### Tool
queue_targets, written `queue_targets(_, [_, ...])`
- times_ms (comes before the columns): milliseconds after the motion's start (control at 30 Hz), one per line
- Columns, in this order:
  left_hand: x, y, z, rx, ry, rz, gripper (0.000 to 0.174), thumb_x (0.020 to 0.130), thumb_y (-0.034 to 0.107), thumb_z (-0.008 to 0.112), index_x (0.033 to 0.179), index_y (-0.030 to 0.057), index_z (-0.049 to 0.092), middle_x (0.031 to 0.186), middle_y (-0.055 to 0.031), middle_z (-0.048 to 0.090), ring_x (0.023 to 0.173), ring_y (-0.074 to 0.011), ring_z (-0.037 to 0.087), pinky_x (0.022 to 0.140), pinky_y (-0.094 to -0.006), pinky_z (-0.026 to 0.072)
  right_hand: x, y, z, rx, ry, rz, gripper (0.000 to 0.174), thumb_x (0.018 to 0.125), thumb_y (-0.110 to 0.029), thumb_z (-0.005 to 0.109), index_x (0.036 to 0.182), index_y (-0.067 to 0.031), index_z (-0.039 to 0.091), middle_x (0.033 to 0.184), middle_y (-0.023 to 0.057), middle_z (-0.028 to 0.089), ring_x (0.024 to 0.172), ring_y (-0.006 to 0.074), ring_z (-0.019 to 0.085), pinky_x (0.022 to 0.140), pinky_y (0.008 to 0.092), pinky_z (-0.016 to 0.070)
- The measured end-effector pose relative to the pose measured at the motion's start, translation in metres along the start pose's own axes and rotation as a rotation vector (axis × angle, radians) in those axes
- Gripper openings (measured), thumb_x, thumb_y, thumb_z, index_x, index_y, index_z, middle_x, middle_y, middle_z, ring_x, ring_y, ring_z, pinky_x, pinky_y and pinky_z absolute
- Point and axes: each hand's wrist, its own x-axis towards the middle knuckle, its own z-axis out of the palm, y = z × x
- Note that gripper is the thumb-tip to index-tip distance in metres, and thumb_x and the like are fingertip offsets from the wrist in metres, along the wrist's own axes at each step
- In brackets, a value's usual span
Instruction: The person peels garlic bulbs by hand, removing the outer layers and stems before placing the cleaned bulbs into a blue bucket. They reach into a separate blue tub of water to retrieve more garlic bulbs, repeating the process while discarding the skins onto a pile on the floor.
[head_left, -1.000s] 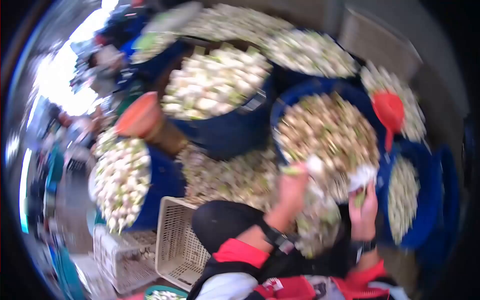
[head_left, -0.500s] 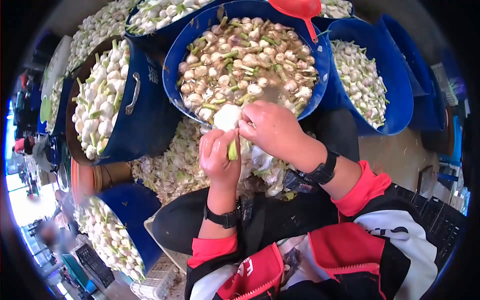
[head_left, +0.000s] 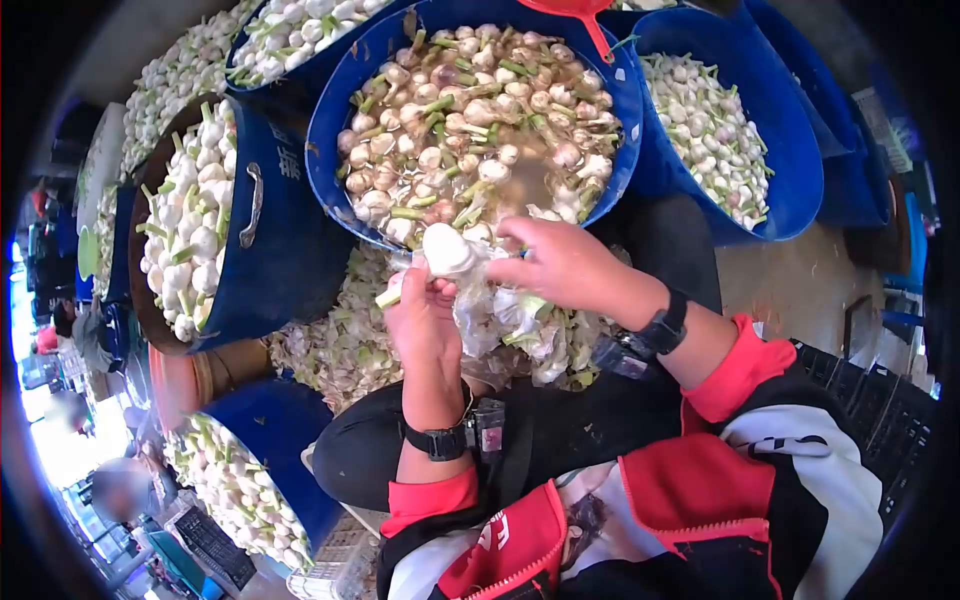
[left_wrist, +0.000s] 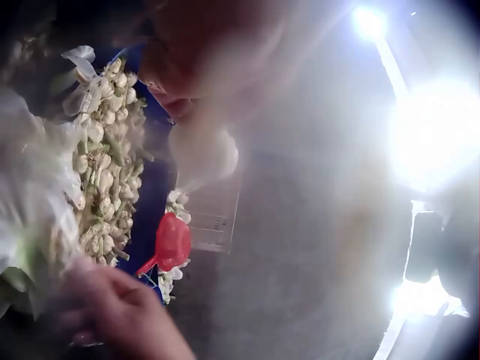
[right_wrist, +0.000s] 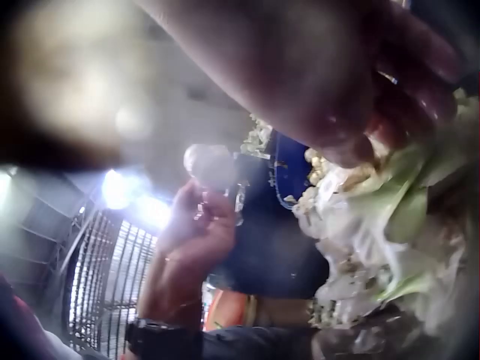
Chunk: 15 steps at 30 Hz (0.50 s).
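In the head view my left hand (head_left: 425, 310) grips a peeled white garlic bulb (head_left: 447, 248) by its short green stem, which sticks out at the left. The bulb is smooth and stands above the fingers in the right wrist view too. To its right, my right hand (head_left: 575, 262) has its index finger and thumb apart, just above a heap of loose garlic skins (head_left: 520, 320). Translucent skins lie near its fingertips. Behind both hands is a large blue tub (head_left: 322, 160) of unpeeled garlic bulbs (head_left: 430, 158) in brownish water.
A blue handled tub (head_left: 275, 215) of cleaned bulbs stands at left, with another tilted blue tub (head_left: 275, 440) below it. At right is one more blue tub (head_left: 790, 170) with garlic. A red ladle (head_left: 570, 8) rests at the far rim. Black crates (head_left: 870, 430) stand at lower right.
The view swung from blurred to steady. Half a second ago both hands met at the bulb; now the right hand has come away to the right and its fingers have spread. The left keeps the bulb.
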Motion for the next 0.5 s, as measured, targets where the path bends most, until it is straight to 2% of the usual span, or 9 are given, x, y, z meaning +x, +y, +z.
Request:
queue_targets(67, [0.002,-0.001,0.000,-0.104,-0.044,-0.188,0.010,0.080,0.016,0.056,0.083,0.0064,0.055,0.066,-0.0003,0.054,0.050,-0.0070,0.048,0.046,-0.0189,0.0432,0.012,-0.009,0.006,-0.028,0.040,-0.311,0.030,0.084,-0.031,0.050,0.080,-0.0014,0.053,0.068,0.0116,0.057,0.062,0.0288,0.056,0.055,0.0362,0.0418])
queue_targets(100, [0.006,0.000,-0.007,-0.100,-0.044,-0.182,0.010,0.080,0.016,0.056,0.083,0.0064,0.055,0.066,-0.0003,0.054,0.050,-0.0070,0.048,0.046,-0.0189,0.0432,0.012,-0.010,0.007,-0.024,0.043,-0.315,0.030,0.084,-0.031,0.050,0.080,-0.0014,0.053,0.068,0.0116,0.057,0.062,0.0288,0.056,0.055,0.0362,0.0418])
queue_targets(167, [0.015,0.004,-0.024,-0.317,-0.261,-0.498,0.012,0.081,0.017,0.049,0.083,0.0054,0.051,0.067,0.0000,0.053,0.046,-0.0073,0.045,0.040,-0.0186,0.0390,0.012,-0.015,0.011,0.619,-0.292,-0.205,0.027,0.088,-0.027,0.046,0.079,-0.0020,0.053,0.063,0.0061,0.055,0.056,0.0197,0.054,0.052,0.0313,0.0413])
queue_targets(200, [0.015,0.003,-0.025,-0.381,-0.350,-0.551,0.018,0.080,0.019,0.044,0.086,0.0038,0.052,0.064,0.0011,0.052,0.043,-0.0065,0.043,0.036,-0.0179,0.0361,0.009,-0.014,0.005,1.057,-0.469,0.022,0.025,0.089,-0.023,0.045,0.077,-0.0030,0.052,0.062,0.0037,0.053,0.054,0.0114,0.051,0.050,0.0258,0.0404])
queue_targets(300, [0.030,0.024,-0.047,-0.638,-0.303,-0.548,0.024,0.079,0.018,0.041,0.095,0.0031,0.052,0.071,-0.0019,0.055,0.043,-0.0062,0.043,0.034,-0.0190,0.0365,0.010,0.012,0.002,1.518,-0.578,0.137,0.020,0.089,-0.018,0.043,0.081,-0.0027,0.054,0.065,0.0070,0.054,0.054,0.0113,0.052,0.052,0.0246,0.0427])
queue_targets(333, [0.041,0.042,-0.055,-0.696,-0.436,-0.389,0.028,0.080,0.022,0.045,0.099,0.0030,0.051,0.080,-0.0072,0.056,0.054,-0.0104,0.050,0.043,-0.0221,0.0431,0.020,0.015,-0.003,0.974,-0.547,0.200,0.021,0.087,-0.020,0.047,0.085,0.0001,0.054,0.071,0.0101,0.057,0.062,0.0160,0.056,0.058,0.0284,0.0462])
queue_targets(367, [0.049,0.062,-0.061,-0.746,-0.565,-0.226,0.033,0.080,0.025,0.050,0.104,0.0029,0.050,0.088,-0.0126,0.058,0.065,-0.0146,0.057,0.053,-0.0251,0.0497,0.032,0.021,-0.005,0.974,-0.551,0.190,0.021,0.087,-0.020,0.047,0.085,0.0001,0.054,0.071,0.0101,0.057,0.062,0.0160,0.056,0.058,0.0284,0.0462])
queue_targets(433, [0.036,0.116,-0.030,-0.943,-0.262,0.231,0.049,0.077,0.039,0.059,0.109,0.0037,0.049,0.108,-0.0239,0.051,0.100,-0.0280,0.053,0.084,-0.0399,0.0463,0.062,0.040,-0.002,0.174,-0.260,-0.202,0.024,0.081,-0.022,0.055,0.091,0.0000,0.055,0.077,0.0135,0.059,0.072,0.0244,0.059,0.066,0.0345,0.0472])
queue_targets(500, [0.031,0.133,-0.039,-0.792,-0.351,0.406,0.059,0.074,0.047,0.061,0.110,0.0023,0.047,0.115,-0.0281,0.046,0.117,-0.0360,0.038,0.099,-0.0485,0.0300,0.118,0.055,0.003,-0.169,-0.085,-0.270,0.028,0.071,-0.018,0.060,0.095,-0.0031,0.057,0.086,0.0158,0.059,0.081,0.0296,0.057,0.069,0.0381,0.0460])
